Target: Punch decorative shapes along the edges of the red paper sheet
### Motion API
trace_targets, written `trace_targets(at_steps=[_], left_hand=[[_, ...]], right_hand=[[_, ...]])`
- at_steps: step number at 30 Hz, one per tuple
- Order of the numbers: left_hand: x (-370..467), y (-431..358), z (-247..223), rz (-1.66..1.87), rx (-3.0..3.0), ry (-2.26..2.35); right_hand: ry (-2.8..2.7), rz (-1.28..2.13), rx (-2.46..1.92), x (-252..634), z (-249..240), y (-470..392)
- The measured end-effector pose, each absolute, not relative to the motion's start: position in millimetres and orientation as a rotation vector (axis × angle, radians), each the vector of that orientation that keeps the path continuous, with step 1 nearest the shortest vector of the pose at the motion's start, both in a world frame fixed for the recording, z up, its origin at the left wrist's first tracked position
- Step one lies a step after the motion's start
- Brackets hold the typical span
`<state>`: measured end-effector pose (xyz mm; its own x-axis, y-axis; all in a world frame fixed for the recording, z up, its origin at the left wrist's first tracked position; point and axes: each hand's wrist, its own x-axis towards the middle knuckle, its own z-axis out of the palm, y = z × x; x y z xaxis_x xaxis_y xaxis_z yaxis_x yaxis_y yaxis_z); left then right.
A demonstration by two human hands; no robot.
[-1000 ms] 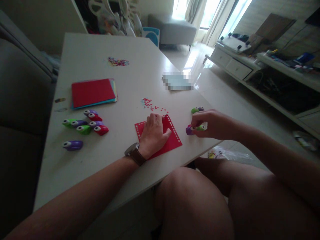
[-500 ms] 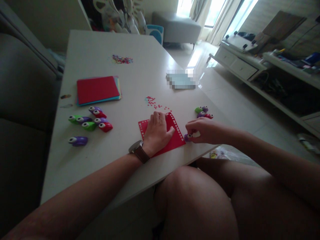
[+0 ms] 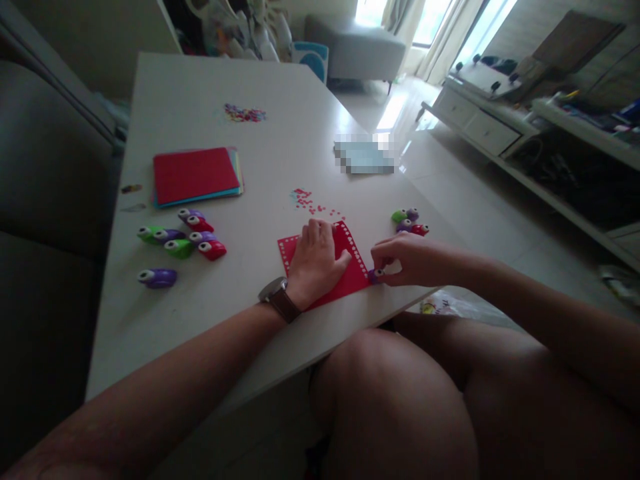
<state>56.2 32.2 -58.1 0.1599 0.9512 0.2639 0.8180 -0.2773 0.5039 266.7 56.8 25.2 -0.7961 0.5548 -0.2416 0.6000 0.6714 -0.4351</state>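
Note:
A sheet of red paper [image 3: 345, 280] lies on the white table, with rows of small punched holes along its left and right edges. My left hand [image 3: 317, 257] rests on the sheet with fingers stretched out and thumb apart, covering its middle. At the sheet's lower right corner, my right hand [image 3: 407, 259] grips a small purple craft punch [image 3: 375, 275]. The punch meets the paper's edge; my fingers partly hide it. Red paper bits [image 3: 313, 207] are scattered just beyond the sheet.
Several craft punches [image 3: 183, 243] in purple, green and red stand at the left; more punches [image 3: 410, 221] sit beyond my right hand. A stack of coloured paper [image 3: 197, 177] lies at the back left. Farther off are a confetti pile [image 3: 245, 113] and a blurred pale item [image 3: 364, 157].
The view has shifted slightly. The purple punch now sits a little closer against the sheet's right edge. My left hand stays in place on the paper.

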Motion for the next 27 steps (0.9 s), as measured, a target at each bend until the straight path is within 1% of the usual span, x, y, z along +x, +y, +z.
trace_targets(at_steps=[21, 27], left_hand=[[56.0, 31.3, -57.2, 0.783, 2.209, 1.723], [55.9, 31.8, -58.3, 0.802, 2.211, 1.71]], right_hand=[[2.769, -0.969, 0.943, 262.6, 25.5, 55.7], [2.732, -0.957, 1.001, 261.8, 31.4, 55.3]])
